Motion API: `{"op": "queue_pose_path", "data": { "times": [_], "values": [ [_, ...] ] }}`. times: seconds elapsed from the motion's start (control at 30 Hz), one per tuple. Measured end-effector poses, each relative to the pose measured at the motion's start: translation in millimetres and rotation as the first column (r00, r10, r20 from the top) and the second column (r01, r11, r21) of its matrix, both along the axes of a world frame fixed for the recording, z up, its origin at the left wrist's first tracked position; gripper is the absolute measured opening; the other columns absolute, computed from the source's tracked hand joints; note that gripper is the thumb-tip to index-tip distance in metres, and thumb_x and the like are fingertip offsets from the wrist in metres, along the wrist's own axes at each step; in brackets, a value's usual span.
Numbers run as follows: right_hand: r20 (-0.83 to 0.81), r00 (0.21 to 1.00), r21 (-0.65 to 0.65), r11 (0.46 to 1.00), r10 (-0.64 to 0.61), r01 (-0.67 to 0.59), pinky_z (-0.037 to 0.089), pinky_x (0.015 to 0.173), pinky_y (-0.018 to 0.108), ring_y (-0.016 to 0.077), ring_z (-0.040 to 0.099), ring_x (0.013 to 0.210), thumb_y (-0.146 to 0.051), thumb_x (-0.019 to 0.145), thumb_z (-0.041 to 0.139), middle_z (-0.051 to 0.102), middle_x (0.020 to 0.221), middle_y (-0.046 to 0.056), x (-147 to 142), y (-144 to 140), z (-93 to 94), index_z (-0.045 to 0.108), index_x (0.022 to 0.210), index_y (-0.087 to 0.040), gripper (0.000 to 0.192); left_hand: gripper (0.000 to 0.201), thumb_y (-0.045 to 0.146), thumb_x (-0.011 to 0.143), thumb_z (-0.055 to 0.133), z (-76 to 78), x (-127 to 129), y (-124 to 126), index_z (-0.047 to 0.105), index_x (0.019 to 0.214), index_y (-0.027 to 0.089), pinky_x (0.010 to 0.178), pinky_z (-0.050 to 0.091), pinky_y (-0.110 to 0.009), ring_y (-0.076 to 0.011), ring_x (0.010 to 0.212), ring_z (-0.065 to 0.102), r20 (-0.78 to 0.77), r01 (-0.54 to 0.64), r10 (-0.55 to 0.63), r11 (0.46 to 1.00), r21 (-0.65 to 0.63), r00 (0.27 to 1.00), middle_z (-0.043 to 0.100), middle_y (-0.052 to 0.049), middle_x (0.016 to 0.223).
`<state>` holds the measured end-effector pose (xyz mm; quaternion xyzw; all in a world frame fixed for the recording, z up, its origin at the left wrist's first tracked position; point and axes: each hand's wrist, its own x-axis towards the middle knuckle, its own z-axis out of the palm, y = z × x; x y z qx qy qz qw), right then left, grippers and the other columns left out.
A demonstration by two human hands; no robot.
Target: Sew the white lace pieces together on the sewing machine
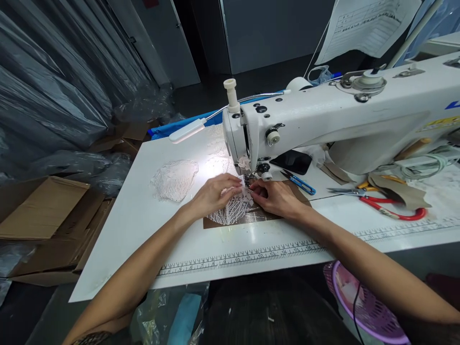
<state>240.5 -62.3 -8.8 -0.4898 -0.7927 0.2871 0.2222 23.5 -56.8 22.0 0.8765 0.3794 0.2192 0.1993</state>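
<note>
A white sewing machine (323,120) stands on a white table (151,239). Under its needle lies a piece of white lace (230,211) on a brown plate area. My left hand (213,191) rests flat on the lace just left of the presser foot (247,181), fingers pressing it down. My right hand (275,195) pinches the lace edge right beside the foot. Both hands almost touch each other at the needle.
Another lace piece (174,179) lies to the left on the table. Blue snips (300,183) and red-handled scissors (390,207) lie to the right. A ruler strip (251,256) runs along the front edge. Cardboard boxes (39,211) sit on the floor at left, a pink basket (359,306) below right.
</note>
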Motion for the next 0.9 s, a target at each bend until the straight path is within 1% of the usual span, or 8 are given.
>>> {"op": "queue_pose_path", "data": {
  "times": [0.1,0.23,0.4,0.53,0.6,0.7,0.8,0.9],
  "values": [
    [-0.031,1.000,-0.028,1.000,-0.003,0.002,0.040,0.063,0.026,0.0146,0.059,0.068,-0.029,0.082,0.057,0.066,0.077,0.002,3,2,0.6,0.065,0.097,-0.019,0.020,0.023,0.034,0.092,0.055,-5.5,-7,22,0.067,0.106,0.021,0.085,0.048,-0.037,-0.0194,0.096,0.061,-0.116,-0.031,0.038,0.998,0.056,0.993,0.065,-0.006,0.103],
    [-0.013,1.000,-0.033,0.999,0.028,-0.028,0.040,0.064,0.027,0.0148,0.058,0.068,-0.026,0.083,0.054,0.065,0.077,0.002,4,0,6.4,0.064,0.100,-0.018,0.021,0.020,0.037,0.089,0.058,-11.6,-9,36,0.067,0.095,0.020,0.067,0.047,-0.028,-0.0148,0.076,0.058,-0.175,-0.018,0.000,0.995,-0.102,0.985,0.063,-0.003,0.087],
    [0.134,0.987,0.024,0.995,0.088,-0.092,0.037,0.062,0.029,0.0199,0.058,0.075,-0.048,0.084,0.057,0.065,0.092,0.008,-10,-10,20.6,0.060,0.103,-0.017,0.036,0.021,0.037,0.090,0.057,-2.5,-7,25,0.062,0.086,0.017,0.078,0.048,-0.032,-0.0167,0.087,0.056,-0.130,0.105,-0.112,0.993,-0.054,0.985,0.059,-0.005,0.095],
    [0.210,0.966,0.066,0.984,0.148,-0.165,0.029,0.059,0.028,0.0171,0.053,0.071,-0.039,0.093,0.048,0.062,0.086,0.008,-23,-17,26.4,0.059,0.091,-0.017,0.025,0.021,0.034,0.093,0.053,15.8,-10,7,0.059,0.084,0.017,0.085,0.046,-0.037,-0.0168,0.088,0.056,-0.136,0.198,-0.202,0.979,-0.041,0.970,0.061,-0.006,0.095],
    [0.087,0.960,-0.010,0.964,0.266,-0.266,0.028,0.059,0.027,0.0131,0.049,0.065,-0.034,0.096,0.044,0.059,0.077,0.004,-24,-19,27.3,0.057,0.083,-0.017,0.025,0.026,0.035,0.091,0.057,23.3,-14,-3,0.054,0.073,0.016,0.076,0.048,-0.032,-0.0153,0.083,0.058,-0.047,0.199,-0.205,0.974,-0.111,0.978,0.062,-0.006,0.091],
    [-0.208,0.884,-0.170,0.875,0.418,-0.454,0.029,0.057,0.024,0.0087,0.041,0.060,-0.034,0.096,0.045,0.049,0.067,-0.002,-21,-19,26.2,0.055,0.078,-0.016,0.028,0.039,0.033,0.083,0.069,29.2,-24,-17,0.041,0.061,0.016,0.067,0.050,-0.026,-0.0143,0.081,0.062,0.183,0.183,-0.125,0.920,-0.347,0.975,0.065,-0.006,0.088],
    [-0.410,0.810,-0.311,0.771,0.419,-0.556,0.029,0.054,0.022,0.0073,0.037,0.058,-0.036,0.094,0.048,0.043,0.065,-0.004,-17,-19,21.9,0.056,0.080,-0.016,0.026,0.036,0.029,0.082,0.070,30.1,-33,-23,0.039,0.068,0.017,0.056,0.048,-0.021,-0.0113,0.071,0.062,0.330,0.184,0.018,0.801,-0.570,0.944,0.066,-0.006,0.085],
    [-0.542,0.770,-0.412,0.691,0.337,-0.593,0.033,0.053,0.021,0.0070,0.042,0.056,-0.035,0.091,0.052,0.044,0.067,-0.004,-17,-18,17.5,0.054,0.080,-0.015,0.022,0.023,0.032,0.087,0.062,29.6,-33,-21,0.045,0.082,0.017,0.042,0.037,-0.016,-0.0051,0.049,0.049,0.311,0.110,0.105,0.791,-0.602,0.945,0.059,0.002,0.067]
  ]
}}
